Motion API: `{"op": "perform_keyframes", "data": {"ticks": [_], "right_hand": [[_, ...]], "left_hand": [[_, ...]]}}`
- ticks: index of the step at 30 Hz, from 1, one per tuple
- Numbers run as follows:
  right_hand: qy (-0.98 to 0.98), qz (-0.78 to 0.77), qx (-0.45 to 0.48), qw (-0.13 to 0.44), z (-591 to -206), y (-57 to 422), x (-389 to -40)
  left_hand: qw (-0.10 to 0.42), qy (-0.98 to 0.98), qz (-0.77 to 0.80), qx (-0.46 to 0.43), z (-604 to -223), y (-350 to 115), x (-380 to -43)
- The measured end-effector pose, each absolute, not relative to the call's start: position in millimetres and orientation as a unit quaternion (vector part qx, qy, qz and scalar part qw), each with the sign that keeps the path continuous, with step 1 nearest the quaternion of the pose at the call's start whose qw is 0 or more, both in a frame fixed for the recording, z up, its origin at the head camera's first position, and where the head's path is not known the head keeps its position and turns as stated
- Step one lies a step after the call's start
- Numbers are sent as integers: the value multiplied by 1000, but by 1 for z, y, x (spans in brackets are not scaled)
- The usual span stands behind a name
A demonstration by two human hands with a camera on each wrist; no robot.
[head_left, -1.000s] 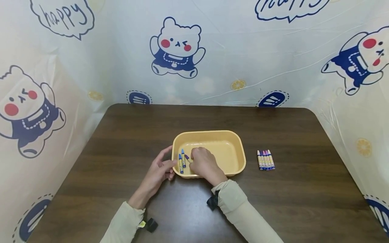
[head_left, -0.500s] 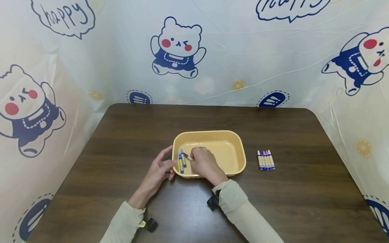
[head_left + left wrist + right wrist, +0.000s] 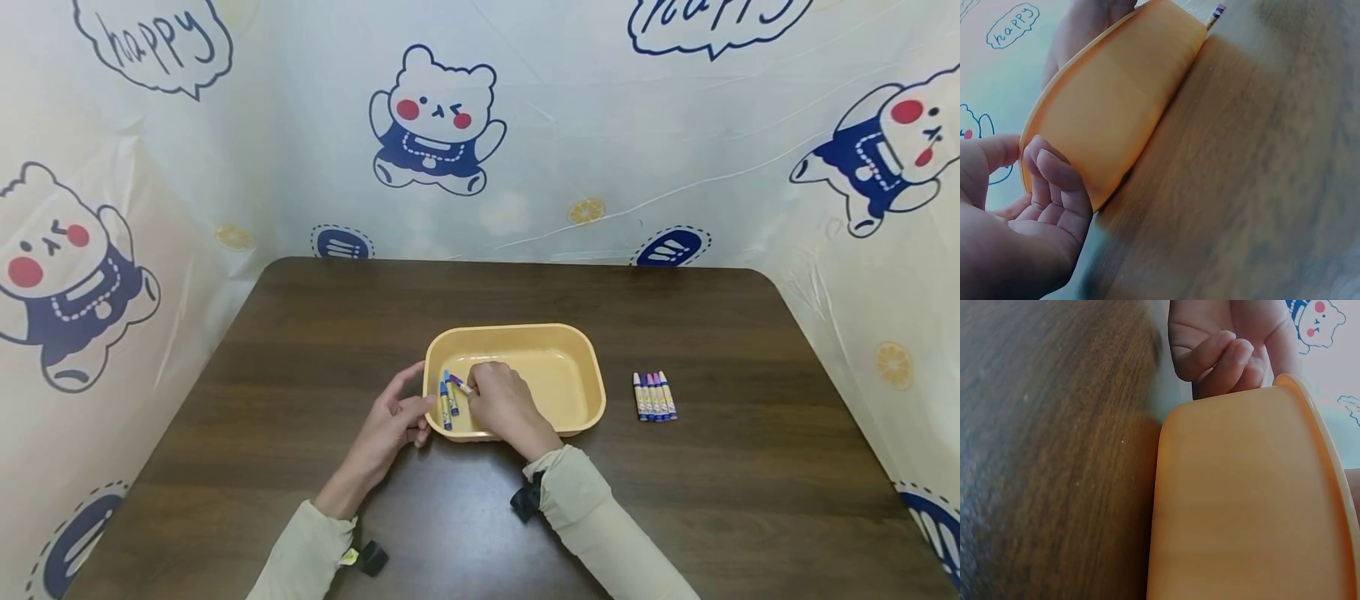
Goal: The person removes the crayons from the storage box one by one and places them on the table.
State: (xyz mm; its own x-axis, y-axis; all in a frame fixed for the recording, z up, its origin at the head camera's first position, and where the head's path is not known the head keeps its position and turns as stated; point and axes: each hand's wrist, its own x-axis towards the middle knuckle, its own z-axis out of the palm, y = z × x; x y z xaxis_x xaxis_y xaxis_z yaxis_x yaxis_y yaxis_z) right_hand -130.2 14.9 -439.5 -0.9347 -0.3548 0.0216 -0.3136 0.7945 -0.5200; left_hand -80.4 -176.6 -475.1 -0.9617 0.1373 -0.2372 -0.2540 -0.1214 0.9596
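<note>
A yellow plastic tray stands on the table, and its outer wall fills much of both wrist views. My left hand holds the tray's left end at the rim, with several fingers curled against the outside in the left wrist view. Inside the tray, my right hand pinches a purple-tipped crayon; its fingertips are hidden in the head view. Beside that crayon, at the tray's left end, lie a dark blue crayon and a lighter blue crayon, close together.
Right of the tray, several crayons lie side by side in a row on the dark wooden table. A printed curtain with bear drawings surrounds the table's back and sides.
The purple-tipped crayon has shifted up and left with its tip near the blue crayons; more of its body shows. The left hand and tray stay in place.
</note>
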Motion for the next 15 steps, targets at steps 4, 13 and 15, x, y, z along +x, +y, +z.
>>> {"op": "perform_keyframes", "data": {"ticks": [4, 13, 15], "right_hand": [[946, -269, -177, 28, -438, 16, -129], [946, -276, -169, 16, -430, 20, -128], [946, -276, -169, 13, -429, 21, -128]], "left_hand": [[125, 647, 751, -41, -476, -176, -80], [122, 653, 746, -40, -476, -175, -79], [121, 654, 746, -40, -476, -175, -79]]}}
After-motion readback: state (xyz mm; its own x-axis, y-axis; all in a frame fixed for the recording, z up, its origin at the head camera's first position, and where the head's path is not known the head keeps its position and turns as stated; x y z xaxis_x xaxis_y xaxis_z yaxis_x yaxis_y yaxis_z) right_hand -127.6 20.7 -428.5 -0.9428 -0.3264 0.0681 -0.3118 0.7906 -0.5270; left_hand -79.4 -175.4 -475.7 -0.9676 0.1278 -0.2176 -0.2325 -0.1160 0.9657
